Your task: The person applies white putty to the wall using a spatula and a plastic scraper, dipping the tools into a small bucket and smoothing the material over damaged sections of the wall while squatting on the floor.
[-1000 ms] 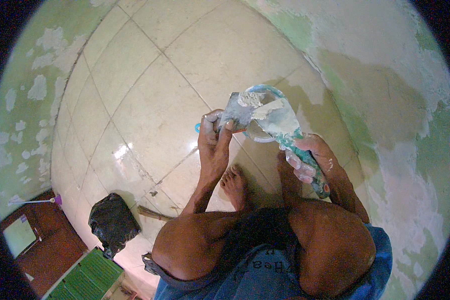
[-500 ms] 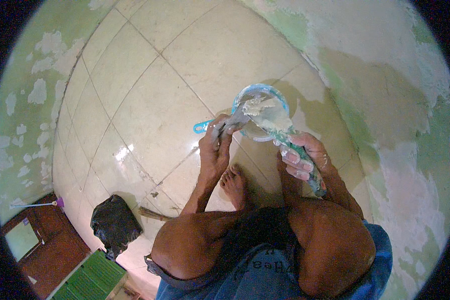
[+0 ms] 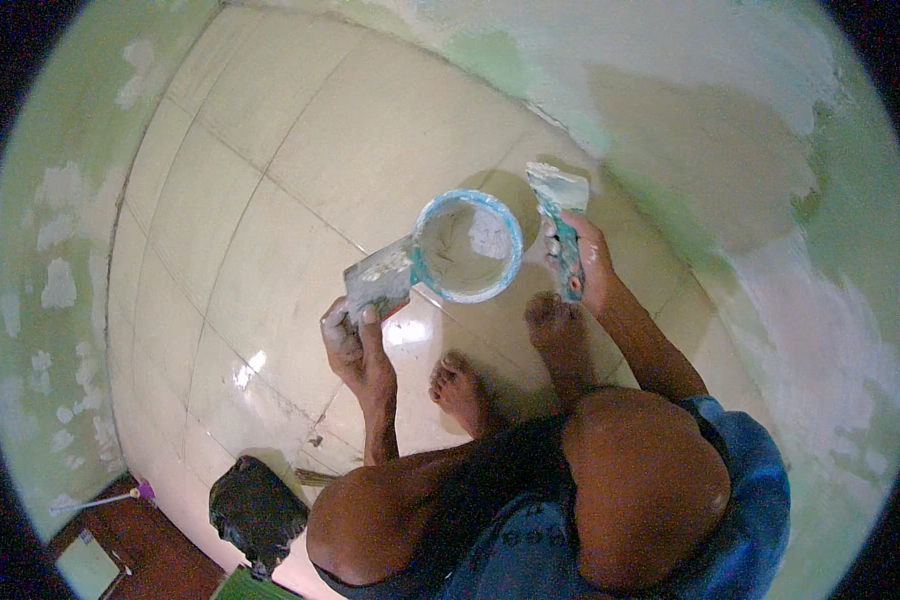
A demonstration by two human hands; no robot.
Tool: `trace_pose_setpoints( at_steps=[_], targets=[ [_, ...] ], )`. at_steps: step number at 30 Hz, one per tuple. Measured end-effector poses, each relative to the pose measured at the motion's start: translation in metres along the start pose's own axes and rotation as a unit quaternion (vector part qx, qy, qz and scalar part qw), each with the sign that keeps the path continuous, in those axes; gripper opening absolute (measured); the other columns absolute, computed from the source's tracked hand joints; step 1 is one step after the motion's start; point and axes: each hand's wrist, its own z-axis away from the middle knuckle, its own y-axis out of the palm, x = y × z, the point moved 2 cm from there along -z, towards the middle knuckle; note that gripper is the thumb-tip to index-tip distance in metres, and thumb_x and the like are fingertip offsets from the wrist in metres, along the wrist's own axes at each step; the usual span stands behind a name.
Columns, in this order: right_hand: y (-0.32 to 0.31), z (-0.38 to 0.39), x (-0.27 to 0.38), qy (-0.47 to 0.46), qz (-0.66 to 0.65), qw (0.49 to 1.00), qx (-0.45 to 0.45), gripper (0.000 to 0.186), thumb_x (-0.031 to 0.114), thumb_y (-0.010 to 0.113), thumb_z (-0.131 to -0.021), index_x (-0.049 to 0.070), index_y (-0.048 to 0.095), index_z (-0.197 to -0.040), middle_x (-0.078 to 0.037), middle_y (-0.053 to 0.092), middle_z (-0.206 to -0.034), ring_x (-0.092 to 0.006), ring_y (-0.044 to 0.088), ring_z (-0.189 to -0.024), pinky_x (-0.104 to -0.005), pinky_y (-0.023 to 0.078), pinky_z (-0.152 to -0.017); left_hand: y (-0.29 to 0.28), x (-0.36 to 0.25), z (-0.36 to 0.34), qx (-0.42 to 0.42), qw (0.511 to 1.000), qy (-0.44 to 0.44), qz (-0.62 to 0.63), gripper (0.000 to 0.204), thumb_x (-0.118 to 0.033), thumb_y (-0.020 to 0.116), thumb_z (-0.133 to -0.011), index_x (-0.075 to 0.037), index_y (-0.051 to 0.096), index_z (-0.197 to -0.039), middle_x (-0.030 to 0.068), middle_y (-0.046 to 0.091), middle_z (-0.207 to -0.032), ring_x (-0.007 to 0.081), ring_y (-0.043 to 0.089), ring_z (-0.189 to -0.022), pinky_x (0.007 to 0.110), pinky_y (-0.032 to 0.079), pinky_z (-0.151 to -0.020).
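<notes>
Since a moment ago, the 2 tools part: the R hand (image 3: 588,258) shifts clear of the tub (image 3: 516,246) toward the R wall (image 3: 810,170), and the L hand (image 3: 355,345) draws back to the tub's L side. The head view turns too, so the whole scene sits differently.

From where I stand:

1. L hand: gripping the flat plate (image 3: 378,278), thumb on the near face, fingers curled at the near L corner. Plate is tilted; pale putty (image 3: 395,262) is smeared on it, mostly twd the far edge. Its R end overlaps the tub rim from above; contact can't be confirmed.

2. R hand: wrapped round the green handle of the putty knife (image 3: 564,232), blade pointing away from the body. Putty coats the blade, esp. the tip. Knife is held apart from tub & plate.

3. Tub: round, blue-rimmed, on the tiled floor (image 3: 260,225), betw. the 2 hands, ahead of the bare feet (image 3: 460,392). Inside is pale w/ residue, plus a whiter patch on the R.

4. Surroundings: R wall is green w/ pale patches, same as the L wall (image 3: 55,330). A black plastic bag (image 3: 257,512) lies on the floor, near L, approx. beside the knee.
</notes>
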Motion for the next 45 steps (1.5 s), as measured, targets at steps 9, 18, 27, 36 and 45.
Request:
trace_pose_setpoints(
  at_steps=[9,18,27,36,45],
  targets=[
    [-0.009,-0.08,0.019,-0.08,-0.095,0.985,-0.119,0.015,0.025,0.054,-0.084,0.01,0.054,-0.086,-0.001,0.055,-0.07,-0.0134,0.052,-0.052,-0.0287,0.043,-0.041,0.003,0.004,0.005,-0.008,0.999,-0.039,0.031,0.024,-0.009,0.057,-0.089,0.002,0.048,-0.109,0.0098,0.055,-0.104,0.0157,0.051,-0.096,0.03,0.042,-0.087],
    [0.015,-0.109,0.024,-0.132,-0.185,0.968,-0.108,0.018,0.028,0.055,-0.082,0.011,0.053,-0.085,-0.006,0.054,-0.074,-0.0196,0.052,-0.062,-0.0325,0.042,-0.051,-0.005,0.011,0.011,-0.012,0.997,-0.065,0.028,0.023,-0.009,0.056,-0.089,0.002,0.048,-0.107,0.0099,0.055,-0.103,0.0158,0.051,-0.095,0.029,0.043,-0.085],
    [-0.062,-0.191,0.041,-0.266,-0.227,0.936,-0.043,0.012,0.018,0.058,-0.079,0.008,0.052,-0.082,-0.007,0.052,-0.078,-0.02,0.049,-0.069,-0.0314,0.043,-0.055,0.004,0.019,0.011,0.003,0.995,-0.078,0.06,0.023,-0.01,0.057,-0.09,0.002,0.048,-0.107,0.01,0.056,-0.102,0.0153,0.052,-0.095,0.03,0.042,-0.086],
    [-0.056,-0.133,0.068,-0.299,-0.267,0.914,0.061,0.008,0.014,0.055,-0.081,0.006,0.053,-0.082,-0.005,0.053,-0.071,-0.0176,0.05,-0.061,-0.0282,0.041,-0.052,-0.006,0.03,0.014,-0.015,0.996,-0.078,0.03,0.03,-0.019,0.058,-0.089,0.002,0.049,-0.108,0.0104,0.057,-0.101,0.0175,0.055,-0.09,0.033,0.046,-0.082],
    [-0.033,-0.028,0.041,-0.166,-0.232,0.957,0.054,0.014,0.02,0.053,-0.086,0.007,0.052,-0.09,-0.003,0.055,-0.073,-0.0142,0.052,-0.06,-0.0254,0.043,-0.053,0.001,0.024,0.011,0.001,0.987,-0.114,0.109,0.024,-0.011,0.056,-0.09,0.003,0.047,-0.107,0.0126,0.056,-0.101,0.0178,0.055,-0.094,0.035,0.054,-0.076]
  ],
)
